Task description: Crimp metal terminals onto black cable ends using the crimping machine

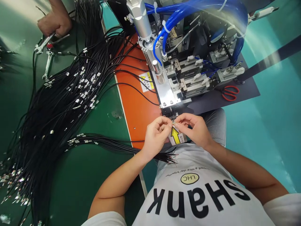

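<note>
Wire ends sit between pinched fingers — near the machine's edge.

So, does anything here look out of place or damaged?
Nothing looks clearly spilled or damaged. The red-handled scissors lie loose on the dark panel near the machine, which may look stray. The black cables sprawl across the green table in an untidy heap, though that may be normal here.
</note>
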